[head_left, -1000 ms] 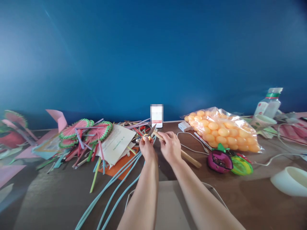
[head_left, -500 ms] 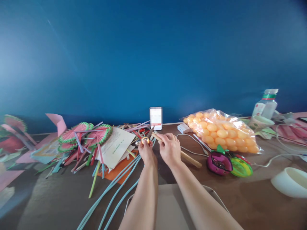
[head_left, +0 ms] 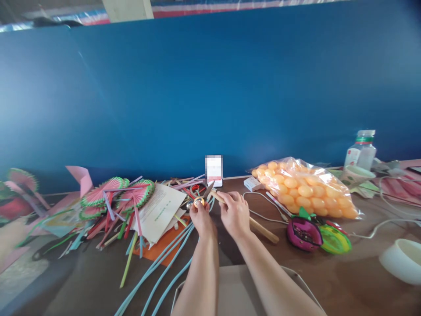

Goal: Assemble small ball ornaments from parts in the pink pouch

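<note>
My left hand [head_left: 203, 219] is closed, its fingertips gripping a shiny gold-and-silver ball [head_left: 198, 202]. A second, darker shiny ball [head_left: 189, 204] shows just left of those fingers. Close by on the right, my right hand [head_left: 235, 213] is closed around a pale wooden stick [head_left: 218, 196], whose tip points toward the ball. Wood [head_left: 265, 230] in line with it also shows beyond the wrist; whether it is one piece is partly hidden by the hand. A dark pointed blade [head_left: 209, 189] stands out between the two hands, its base hidden.
Left lie pink-and-green paper fans [head_left: 104, 188], a printed sheet [head_left: 160, 210] and pale blue tubes [head_left: 154, 270]. A phone [head_left: 214, 171] leans at the back. Right are a bag of orange balls [head_left: 304, 188], a purple pouch [head_left: 304, 234], a bottle [head_left: 361, 151] and a white cup [head_left: 403, 261].
The view has tilted up, so the top edge of the blue panel now shows. Both hands keep their grips. A blurred skin-coloured shape and a green loop have appeared at far left.
</note>
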Tool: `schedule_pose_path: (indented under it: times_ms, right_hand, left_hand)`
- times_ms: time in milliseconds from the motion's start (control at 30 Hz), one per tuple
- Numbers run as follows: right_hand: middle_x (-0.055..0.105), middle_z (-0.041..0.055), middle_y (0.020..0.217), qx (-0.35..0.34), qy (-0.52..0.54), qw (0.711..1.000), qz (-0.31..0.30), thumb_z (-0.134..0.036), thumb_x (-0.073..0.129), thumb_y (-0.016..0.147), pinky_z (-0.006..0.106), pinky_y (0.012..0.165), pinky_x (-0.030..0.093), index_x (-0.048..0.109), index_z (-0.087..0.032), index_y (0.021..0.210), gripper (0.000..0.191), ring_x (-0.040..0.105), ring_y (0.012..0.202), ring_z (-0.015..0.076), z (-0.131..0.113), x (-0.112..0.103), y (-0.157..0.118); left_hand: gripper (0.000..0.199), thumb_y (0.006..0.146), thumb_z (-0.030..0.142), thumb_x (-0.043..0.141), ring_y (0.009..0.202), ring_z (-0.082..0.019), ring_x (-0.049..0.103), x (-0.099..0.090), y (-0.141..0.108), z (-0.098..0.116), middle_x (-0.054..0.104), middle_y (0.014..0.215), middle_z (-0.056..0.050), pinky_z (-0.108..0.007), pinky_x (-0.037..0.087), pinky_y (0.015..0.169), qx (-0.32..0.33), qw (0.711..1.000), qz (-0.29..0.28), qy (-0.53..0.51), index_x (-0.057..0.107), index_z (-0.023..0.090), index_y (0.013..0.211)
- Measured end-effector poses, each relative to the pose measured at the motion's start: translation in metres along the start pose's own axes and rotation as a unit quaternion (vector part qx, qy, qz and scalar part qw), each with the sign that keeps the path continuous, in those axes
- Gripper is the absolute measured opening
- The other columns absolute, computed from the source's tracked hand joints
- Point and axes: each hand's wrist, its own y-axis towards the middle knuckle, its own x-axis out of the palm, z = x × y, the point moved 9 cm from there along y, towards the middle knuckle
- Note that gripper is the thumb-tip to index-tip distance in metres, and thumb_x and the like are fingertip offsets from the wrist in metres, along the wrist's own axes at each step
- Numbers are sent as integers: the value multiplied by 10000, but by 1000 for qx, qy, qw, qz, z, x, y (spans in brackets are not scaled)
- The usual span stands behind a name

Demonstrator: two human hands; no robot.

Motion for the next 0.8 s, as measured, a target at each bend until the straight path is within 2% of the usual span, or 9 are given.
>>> schedule_pose_path:
  times_ms: [133, 533, 667, 800]
  right_hand:
    - [602, 56, 1026, -7, 3, 1000, -15, -132, 563, 839, 332, 823, 360, 658, -305, 1154, 371, 528, 937, 216, -2, 3, 0]
    - [596, 55, 1048, 0, 12, 1000, 17, -142, 569, 848, 329, 843, 353, 650, -289, 1168, 362, 522, 955, 209, 2, -1, 0]
    - [599, 53, 1047, 4, -11, 1000, -18, -152, 572, 851, 325, 828, 350, 651, -300, 1165, 356, 525, 943, 206, 1, 4, 0]
    - [594, 48, 1082, 39, -30, 999, -24, -175, 558, 866, 327, 828, 352, 627, -321, 1189, 361, 527, 979, 212, 11, 2, 2]
  left_hand:
    - [93, 883, 235, 537, 719, -110, 617, 0, 1, -2, 588, 814, -32, -321, 508, 847, -5, 1000, -2, 2, 552, 144, 875]
    - [68, 875, 191, 538, 673, -91, 596, 3, 1, -1, 599, 794, -26, -276, 508, 777, 5, 1000, -6, 12, 575, 134, 874]
    - [64, 872, 192, 537, 655, -82, 588, 4, 0, -2, 592, 777, -16, -268, 502, 773, -5, 1000, -4, 14, 570, 138, 870]
    - [83, 876, 211, 535, 652, -83, 595, 5, -2, -2, 608, 813, -29, -261, 500, 758, -16, 1000, -2, 8, 574, 142, 902]
